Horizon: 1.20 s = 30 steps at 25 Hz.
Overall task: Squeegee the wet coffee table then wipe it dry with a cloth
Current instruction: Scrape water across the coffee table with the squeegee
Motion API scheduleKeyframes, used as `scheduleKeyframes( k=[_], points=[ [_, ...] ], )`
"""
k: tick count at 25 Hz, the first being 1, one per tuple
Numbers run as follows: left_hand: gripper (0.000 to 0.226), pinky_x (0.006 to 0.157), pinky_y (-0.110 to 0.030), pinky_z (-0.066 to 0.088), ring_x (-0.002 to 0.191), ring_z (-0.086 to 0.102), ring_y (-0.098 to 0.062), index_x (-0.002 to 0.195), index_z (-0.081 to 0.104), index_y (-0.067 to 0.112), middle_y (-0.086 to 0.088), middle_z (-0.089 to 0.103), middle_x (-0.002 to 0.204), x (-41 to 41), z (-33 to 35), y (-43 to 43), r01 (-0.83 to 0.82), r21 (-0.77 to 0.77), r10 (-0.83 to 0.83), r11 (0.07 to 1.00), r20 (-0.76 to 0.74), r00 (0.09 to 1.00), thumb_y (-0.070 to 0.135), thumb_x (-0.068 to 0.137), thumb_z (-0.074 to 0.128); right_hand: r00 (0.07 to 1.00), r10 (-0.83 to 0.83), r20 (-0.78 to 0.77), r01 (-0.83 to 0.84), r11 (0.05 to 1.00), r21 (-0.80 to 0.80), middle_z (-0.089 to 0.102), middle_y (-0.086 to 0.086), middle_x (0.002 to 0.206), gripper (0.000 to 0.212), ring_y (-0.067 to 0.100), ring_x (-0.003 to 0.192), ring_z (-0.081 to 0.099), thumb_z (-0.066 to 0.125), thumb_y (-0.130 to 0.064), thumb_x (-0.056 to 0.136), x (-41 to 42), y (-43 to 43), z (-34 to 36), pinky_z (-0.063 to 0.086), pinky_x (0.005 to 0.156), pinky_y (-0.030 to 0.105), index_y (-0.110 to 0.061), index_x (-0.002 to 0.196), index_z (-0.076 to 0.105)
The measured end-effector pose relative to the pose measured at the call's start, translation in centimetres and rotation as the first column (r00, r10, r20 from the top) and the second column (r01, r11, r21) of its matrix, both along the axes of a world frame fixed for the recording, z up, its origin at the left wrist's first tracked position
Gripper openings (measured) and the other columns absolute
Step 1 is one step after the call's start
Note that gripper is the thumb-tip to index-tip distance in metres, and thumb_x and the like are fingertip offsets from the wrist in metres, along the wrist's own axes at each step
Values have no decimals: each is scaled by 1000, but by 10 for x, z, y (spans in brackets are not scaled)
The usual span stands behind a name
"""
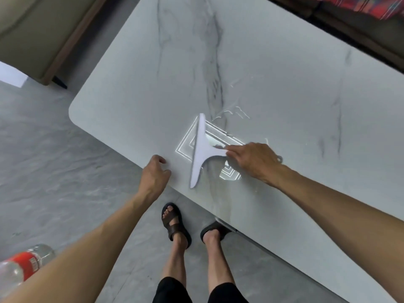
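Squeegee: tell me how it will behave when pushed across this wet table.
Probably light: the right hand alone holds the squeegee by its short handle. Its thin flat body looks stiff, its edge straight. On the glossy wet table it should glide easily.

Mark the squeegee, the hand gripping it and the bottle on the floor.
squeegee [200, 149]: head view, middle of its white blade.
right hand [254, 160]: head view, back of the hand, fingers on the squeegee handle.
bottle [24, 266]: head view, its red label.
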State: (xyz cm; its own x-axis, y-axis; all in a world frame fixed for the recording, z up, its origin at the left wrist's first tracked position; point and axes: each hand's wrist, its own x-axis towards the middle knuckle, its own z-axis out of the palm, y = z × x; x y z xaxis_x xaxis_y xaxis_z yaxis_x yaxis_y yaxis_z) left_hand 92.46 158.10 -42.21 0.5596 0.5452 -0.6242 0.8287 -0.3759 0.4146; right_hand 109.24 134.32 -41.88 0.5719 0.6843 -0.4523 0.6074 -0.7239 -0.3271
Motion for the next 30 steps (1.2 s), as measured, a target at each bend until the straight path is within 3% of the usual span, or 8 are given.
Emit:
scheduleKeyframes(
  k=[7, 11, 13, 16, 19, 21, 25, 30],
  points=[
    [26, 53, -25, 36, 68, 51, -15, 114, 49, 16, 2, 55, 83, 31, 6, -55, 175, -77, -175, 982, 6, 984, 15, 89, 55, 929, -348, 128, 366, 913, -180, 72, 1, 95, 33, 32, 82, 63, 32, -46, 100, 18, -180, 40, 43, 65, 35, -46, 121, 59],
    [25, 70, -29, 42, 89, 53, -20, 115, 53, 12, 2, 54, 102, 38, 17, -58, 135, -49, -132, 990, 65, 989, 13, 90, 54, 920, -382, 92, 391, 915, -106, 73, -6, 95, 32, 27, 83, 64, 34, -49, 99, 9, -172, 55, 39, 62, 32, -48, 120, 58],
    [25, 73, -31, 43, 91, 55, -21, 113, 54, 11, 1, 56, 105, 34, 22, -44, 46, -5, -45, 999, 52, 998, 12, 89, 53, 952, -307, 15, 308, 951, -22, 73, -7, 103, 32, 25, 91, 65, 34, -52, 97, 5, -126, 53, 40, 66, 32, -51, 122, 54],
    [25, 72, -32, 46, 89, 55, -22, 114, 54, 11, -1, 57, 105, 21, 25, -11, -90, 55, 89, 994, 28, 996, 13, 88, 52, 993, -19, -116, 23, 999, 35, 70, -2, 115, 36, 25, 105, 63, 35, -58, 94, -11, -30, 38, 41, 77, 34, -51, 126, 52],
    [25, 56, -29, 40, 69, 53, -19, 114, 49, 14, 2, 55, 84, 11, 23, 22, -110, 100, 114, 989, -38, 993, 16, 89, 51, 942, 276, -193, -267, 961, 74, 69, 5, 112, 36, 27, 103, 63, 36, -56, 96, -45, 52, 18, 34, 71, 33, -40, 120, 58],
    [25, 49, -28, 36, 61, 52, -18, 112, 46, 15, 0, 53, 73, 13, 15, 41, -110, 110, 119, 988, -84, 989, 16, 88, 51, 911, 364, -196, -360, 931, 58, 69, 7, 105, 37, 30, 96, 63, 35, -54, 97, -54, 89, 6, 32, 66, 33, -32, 113, 60],
    [29, 49, -28, 36, 62, 53, -19, 114, 45, 15, -4, 57, 75, 38, -3, 61, -30, 106, 43, 994, -123, 991, 14, 86, 53, 971, 193, -144, -188, 981, 49, 69, 4, 111, 37, 28, 105, 61, 35, -56, 95, -4, 105, -11, 34, 73, 35, -39, 114, 62],
    [48, 78, -33, 43, 101, 57, -34, 132, 38, 14, -15, 58, 121, 114, -4, 38, 122, -1, -122, 993, -48, 991, 14, 86, 54, 986, -164, 1, 164, 986, -34, 71, 1, 108, 33, 28, 100, 64, 36, -56, 92, 95, 11, 1, 39, 71, 33, -50, 117, 58]
  ],
)
